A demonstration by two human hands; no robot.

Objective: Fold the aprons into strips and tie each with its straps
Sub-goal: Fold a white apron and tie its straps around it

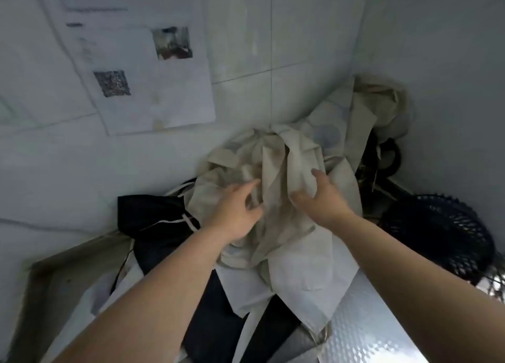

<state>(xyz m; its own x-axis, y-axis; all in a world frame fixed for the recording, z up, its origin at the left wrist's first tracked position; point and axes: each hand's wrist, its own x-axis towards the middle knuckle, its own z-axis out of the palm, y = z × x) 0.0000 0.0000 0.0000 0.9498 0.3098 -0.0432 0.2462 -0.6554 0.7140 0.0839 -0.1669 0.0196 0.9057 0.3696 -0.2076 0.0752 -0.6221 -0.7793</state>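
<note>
Beige apron (pixel 273 155); left hand (pixel 237 212) outstretched, right hand (pixel 319 196) gripping.

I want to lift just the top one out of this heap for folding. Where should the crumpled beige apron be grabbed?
Take the beige apron by the raised ridge of folds at its top, coming from above and the near side; that peak stands clear of the dark apron below, so likely only it lifts.

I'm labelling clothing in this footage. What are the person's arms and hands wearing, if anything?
Nothing that shows. Both forearms are bare to the frame's edge, no sleeves in sight. The left hand and right hand are ungloved; no watch, bracelet or ring is visible.
</note>
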